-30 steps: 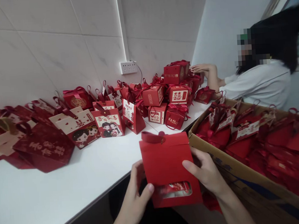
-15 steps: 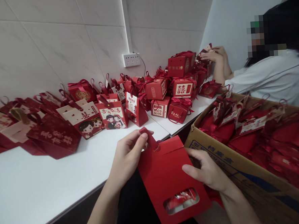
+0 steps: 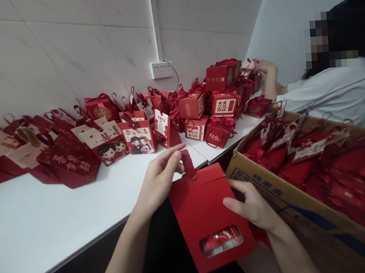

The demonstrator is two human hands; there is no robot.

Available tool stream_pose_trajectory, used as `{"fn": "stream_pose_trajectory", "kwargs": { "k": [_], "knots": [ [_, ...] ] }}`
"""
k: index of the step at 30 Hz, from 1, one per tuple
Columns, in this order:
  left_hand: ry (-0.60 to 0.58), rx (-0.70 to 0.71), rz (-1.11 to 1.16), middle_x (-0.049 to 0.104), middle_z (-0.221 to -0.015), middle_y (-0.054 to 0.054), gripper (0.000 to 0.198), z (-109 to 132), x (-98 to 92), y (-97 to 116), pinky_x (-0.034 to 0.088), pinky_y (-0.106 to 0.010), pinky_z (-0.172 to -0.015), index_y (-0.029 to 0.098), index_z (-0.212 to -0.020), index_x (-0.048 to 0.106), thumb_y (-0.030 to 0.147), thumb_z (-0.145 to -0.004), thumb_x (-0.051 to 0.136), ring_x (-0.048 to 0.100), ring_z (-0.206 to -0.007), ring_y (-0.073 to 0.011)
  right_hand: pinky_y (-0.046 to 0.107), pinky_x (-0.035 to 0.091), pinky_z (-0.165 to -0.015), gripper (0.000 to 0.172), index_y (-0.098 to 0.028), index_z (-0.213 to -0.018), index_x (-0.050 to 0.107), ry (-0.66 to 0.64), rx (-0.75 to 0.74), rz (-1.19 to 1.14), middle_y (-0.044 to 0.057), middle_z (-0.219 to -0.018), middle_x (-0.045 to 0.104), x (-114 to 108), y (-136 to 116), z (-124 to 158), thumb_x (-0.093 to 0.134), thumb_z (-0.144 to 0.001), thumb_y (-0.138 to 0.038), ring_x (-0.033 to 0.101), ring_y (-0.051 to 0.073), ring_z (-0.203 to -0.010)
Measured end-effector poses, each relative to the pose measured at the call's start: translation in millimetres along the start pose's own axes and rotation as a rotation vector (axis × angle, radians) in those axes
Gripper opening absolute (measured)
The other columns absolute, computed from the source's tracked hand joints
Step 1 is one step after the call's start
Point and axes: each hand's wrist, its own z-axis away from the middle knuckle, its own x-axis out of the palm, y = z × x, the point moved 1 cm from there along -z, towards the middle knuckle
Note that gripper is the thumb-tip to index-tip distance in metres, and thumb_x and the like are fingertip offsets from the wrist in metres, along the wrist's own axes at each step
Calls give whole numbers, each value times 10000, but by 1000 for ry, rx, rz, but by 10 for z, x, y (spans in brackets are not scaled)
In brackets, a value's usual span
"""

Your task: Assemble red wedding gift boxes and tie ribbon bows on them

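Observation:
A flat-faced red paper gift box (image 3: 207, 207) is held over my lap, tilted, with an oval window near its lower end showing red and clear wrapping inside. A dark red ribbon handle (image 3: 189, 165) sticks up from its top edge. My left hand (image 3: 160, 177) pinches that ribbon between thumb and fingers at its upper end. Along the box's right side, my right hand (image 3: 251, 202) grips with the thumb on the front face; its other fingers are mostly hidden behind.
Rows of red wedding gift boxes (image 3: 139, 137) stand on the white table (image 3: 67, 226) along the tiled wall. A cardboard carton (image 3: 266, 185) filled with more boxes is close on my right. Beyond it, a person in a white top (image 3: 328, 98) handles a box.
My left hand has shifted slightly along the ribbon, which now stands straighter, and its index finger is more extended. The other person's hands have moved a little. My right hand keeps its hold.

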Motion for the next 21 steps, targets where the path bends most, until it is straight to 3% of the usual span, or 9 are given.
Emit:
{"fn": "stream_pose_trajectory", "kwargs": {
  "k": [3, 5, 7, 10, 12, 14, 15, 17, 21],
  "knots": [
    [245, 85, 221, 621, -1001, -61, 325, 14, 0, -179, 482, -261, -699, 180, -1083, 605, 387, -853, 503, 608, -867, -168, 303, 541, -741, 374, -146, -1024, 676, 107, 40, -24, 70, -1001, 717, -35, 36, 0, 642, -769, -417, 672, 239, -881],
    [435, 167, 310, 610, -947, -35, 200, 87, 57, -398, 468, -244, -691, 186, -959, 606, 320, -844, 513, 601, -843, -151, 298, 546, -715, 365, -144, -964, 686, 292, 90, -116, 67, -939, 730, -79, 67, -23, 655, -750, -439, 681, 234, -837],
    [507, 176, 296, 569, -743, 12, 114, 212, 186, -678, 446, -226, -677, 183, -830, 576, 265, -845, 499, 563, -710, -114, 311, 554, -715, 372, -154, -942, 683, 511, 135, -287, 60, -900, 736, -141, 103, -62, 632, -753, -471, 688, 232, -811],
    [215, -26, 73, 552, -659, 9, 187, 449, 486, -1107, 440, -239, -645, 174, -794, 559, 302, -867, 444, 537, -637, -124, 331, 573, -718, 343, -195, -932, 678, 682, 179, -588, 31, -871, 741, -272, 163, -123, 554, -789, -482, 699, 216, -783],
    [-230, -167, -199, 623, -759, -48, 261, 617, 701, -1316, 461, -286, -667, 165, -870, 605, 317, -871, 394, 588, -700, -168, 319, 585, -690, 280, -219, -869, 681, 689, 174, -688, 7, -821, 743, -384, 198, -133, 547, -795, -454, 701, 192, -751],
    [-717, -206, -515, 663, -978, -120, 279, 777, 870, -1423, 464, -383, -811, 158, -978, 644, 296, -798, 481, 627, -892, -254, 304, 591, -634, 229, -229, -777, 674, 691, 146, -691, -5, -743, 737, -502, 228, -98, 579, -778, -436, 699, 177, -700],
    [-892, -210, -643, 652, -1071, -147, 337, 843, 928, -1442, 433, -434, -889, 154, -1042, 646, 286, -758, 522, 606, -1001, -300, 302, 591, -603, 215, -229, -745, 669, 689, 132, -675, -6, -710, 733, -555, 241, -66, 601, -764, -432, 697, 176, -681],
    [-1054, -212, -801, 605, -1200, -173, 471, 930, 994, -1432, 344, -497, -1000, 143, -1173, 603, 267, -723, 543, 527, -1153, -343, 305, 587, -553, 204, -226, -718, 663, 689, 108, -642, -1, -672, 726, -640, 261, 11, 635, -740, -427, 696, 183, -669],
    [-1039, -266, -806, 531, -1319, -165, 559, 960, 1016, -1389, 313, -470, -1053, 144, -1282, 527, 262, -736, 511, 473, -1235, -318, 308, 584, -536, 190, -222, -701, 654, 705, 56, -617, 2, -648, 722, -724, 263, 157, 663, -719, -411, 701, 194, -693]
  ]
}}
